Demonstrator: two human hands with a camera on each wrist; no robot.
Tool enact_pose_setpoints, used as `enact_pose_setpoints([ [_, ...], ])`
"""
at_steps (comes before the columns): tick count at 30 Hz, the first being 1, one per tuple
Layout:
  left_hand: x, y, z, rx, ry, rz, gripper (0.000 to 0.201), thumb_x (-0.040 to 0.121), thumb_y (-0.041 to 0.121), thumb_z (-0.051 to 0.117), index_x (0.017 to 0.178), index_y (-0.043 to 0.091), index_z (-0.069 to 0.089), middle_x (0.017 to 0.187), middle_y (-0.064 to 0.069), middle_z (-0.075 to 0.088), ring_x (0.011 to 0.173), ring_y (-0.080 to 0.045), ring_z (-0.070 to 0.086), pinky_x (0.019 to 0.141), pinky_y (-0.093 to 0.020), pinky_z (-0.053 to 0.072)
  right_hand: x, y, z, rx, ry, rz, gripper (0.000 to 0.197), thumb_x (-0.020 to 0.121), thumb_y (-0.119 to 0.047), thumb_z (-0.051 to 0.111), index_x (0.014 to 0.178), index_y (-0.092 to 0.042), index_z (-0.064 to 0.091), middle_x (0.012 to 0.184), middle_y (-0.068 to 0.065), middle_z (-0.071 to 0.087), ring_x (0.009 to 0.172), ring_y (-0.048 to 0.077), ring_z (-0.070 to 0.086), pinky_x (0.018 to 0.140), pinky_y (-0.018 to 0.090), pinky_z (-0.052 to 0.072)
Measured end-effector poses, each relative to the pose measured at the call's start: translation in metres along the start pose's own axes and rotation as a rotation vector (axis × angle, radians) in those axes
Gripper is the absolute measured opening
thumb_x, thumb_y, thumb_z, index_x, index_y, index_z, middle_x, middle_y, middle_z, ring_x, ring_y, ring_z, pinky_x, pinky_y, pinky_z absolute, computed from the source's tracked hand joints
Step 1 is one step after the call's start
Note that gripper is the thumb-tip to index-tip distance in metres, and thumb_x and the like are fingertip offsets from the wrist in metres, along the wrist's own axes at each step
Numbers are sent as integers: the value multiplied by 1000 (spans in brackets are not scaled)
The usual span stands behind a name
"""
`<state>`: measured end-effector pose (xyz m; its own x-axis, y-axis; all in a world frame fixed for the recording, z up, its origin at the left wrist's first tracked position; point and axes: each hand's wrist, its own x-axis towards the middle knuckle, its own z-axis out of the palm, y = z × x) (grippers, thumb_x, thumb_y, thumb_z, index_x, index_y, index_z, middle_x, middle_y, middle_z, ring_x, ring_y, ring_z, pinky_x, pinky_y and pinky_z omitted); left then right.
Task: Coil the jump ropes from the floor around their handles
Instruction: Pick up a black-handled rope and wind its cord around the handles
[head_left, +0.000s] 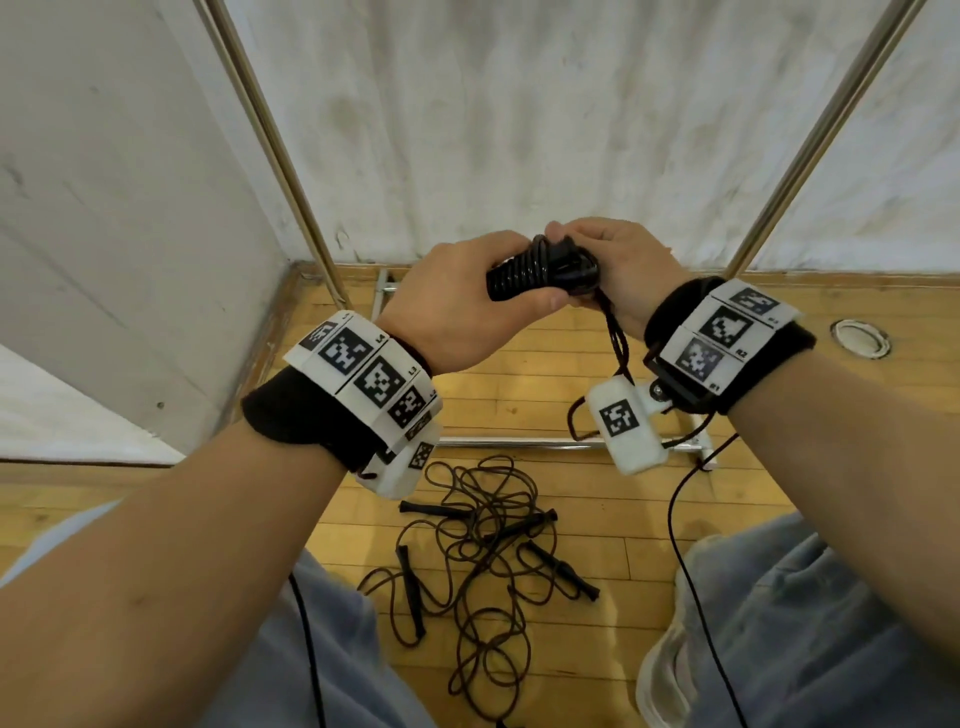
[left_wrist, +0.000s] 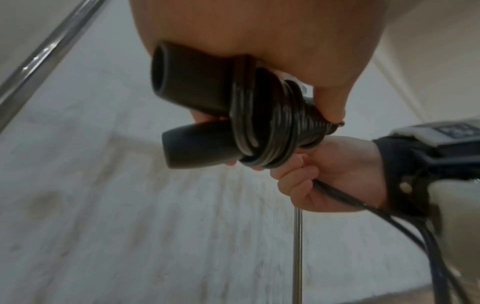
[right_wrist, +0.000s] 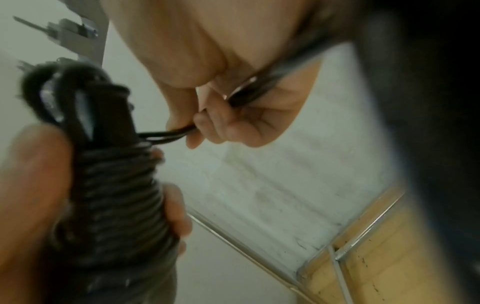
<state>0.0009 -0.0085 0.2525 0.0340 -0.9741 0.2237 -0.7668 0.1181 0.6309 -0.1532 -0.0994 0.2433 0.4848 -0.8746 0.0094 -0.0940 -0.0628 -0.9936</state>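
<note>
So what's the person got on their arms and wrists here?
Both forearms are bare, no sleeves. The left wrist and right wrist each wear a black band carrying white tiles printed with black square markers, with a white camera box beneath. Thin black cables trail down.

A white wall (head_left: 519, 114) with grey streaks fills the space beyond the grips, meeting a wooden plank floor (head_left: 597, 519) beneath them. Two slanted metal poles (head_left: 270, 145) rise past the grips on either side, and a horizontal metal bar (head_left: 519, 443) lies on the floor below them. A round white fitting (head_left: 860, 338) is set into the floor to the right of the grips, a white panel (head_left: 104, 234) stands to their left, and a pale shoe (head_left: 670, 639) shows low on the right.
</note>
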Motion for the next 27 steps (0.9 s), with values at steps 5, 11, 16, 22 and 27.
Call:
enact_pose_setpoints([
  [5, 2, -2, -9, -20, 26, -78, 33, 83, 50, 65, 106, 28, 55, 80, 9, 63, 71, -12, 64, 64, -35, 54, -9, 4, 24, -212, 0, -50, 32, 92, -4, 44, 67, -16, 59, 48, -5, 53, 44, 9, 44, 53, 28, 41],
  [11, 7, -11, -21, 135, 82, -75, 46, 81, 57, 65, 111, 24, 55, 87, 8, 61, 79, -15, 61, 68, -33, 51, -15, 5, 28, -522, -76, -188, 27, 98, -20, 42, 72, -24, 51, 55, -10, 41, 40, 0, 36, 43, 13, 27],
  [16, 9, -25, -20, 322, 81, -108, 48, 82, 61, 59, 114, 26, 52, 81, 11, 53, 73, -15, 55, 52, -24, 37, -16, 14, 30, -796, -136, -170, 20, 96, -23, 46, 88, -12, 60, 65, -8, 50, 55, 6, 45, 50, 22, 30],
  [22, 13, -38, -11, 456, 80, -161, 44, 87, 58, 55, 115, 24, 50, 81, 8, 51, 69, -17, 50, 49, -23, 30, -20, 8, 35, -1089, -229, -150, 24, 99, -29, 41, 79, -17, 47, 67, -4, 48, 58, 11, 45, 49, 24, 30],
  [27, 14, -49, -14, 525, -104, -244, 35, 85, 55, 59, 110, 31, 58, 76, 12, 52, 72, -15, 53, 52, -24, 33, -29, 3, 36, -1217, -251, -272, 19, 99, -34, 39, 85, -23, 45, 66, -8, 43, 59, 12, 42, 49, 26, 26],
])
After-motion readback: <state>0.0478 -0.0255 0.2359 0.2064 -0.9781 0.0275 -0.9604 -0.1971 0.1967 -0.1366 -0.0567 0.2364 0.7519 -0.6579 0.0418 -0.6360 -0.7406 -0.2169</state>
